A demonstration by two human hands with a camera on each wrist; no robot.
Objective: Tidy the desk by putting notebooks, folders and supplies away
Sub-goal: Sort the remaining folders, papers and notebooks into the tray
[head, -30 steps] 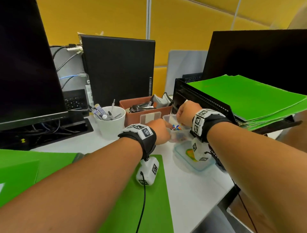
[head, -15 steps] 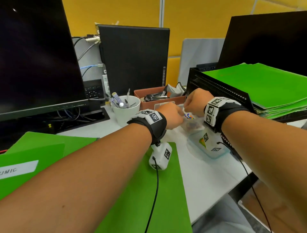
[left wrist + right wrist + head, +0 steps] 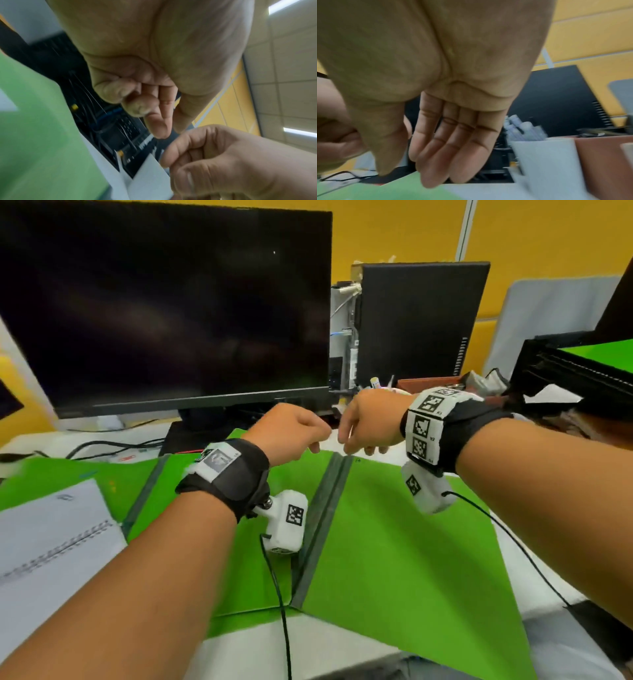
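Observation:
Two green folders lie side by side on the desk, one [image 3: 394, 549] under my right forearm and one [image 3: 239, 549] under my left wrist, each with a grey spine. A white spiral notebook [image 3: 48, 542] lies on more green folders at the left. My left hand [image 3: 313, 444] hovers over the folders' far edge with loosely curled fingers [image 3: 137, 108], holding nothing. Beside it, nearly touching, my right hand [image 3: 356, 447] hangs with straight fingers [image 3: 440, 148] and an empty palm.
A large dark monitor [image 3: 164, 302] stands behind the hands, a black computer tower [image 3: 418, 320] to its right. A white pen cup [image 3: 546, 159] and a brown box [image 3: 604, 162] sit behind my right hand. A black tray [image 3: 561, 371] with green folders is far right.
Both hands have left the small clear box of pins at the right and moved left, over the green folders in front of the monitor. Neither holds anything now.

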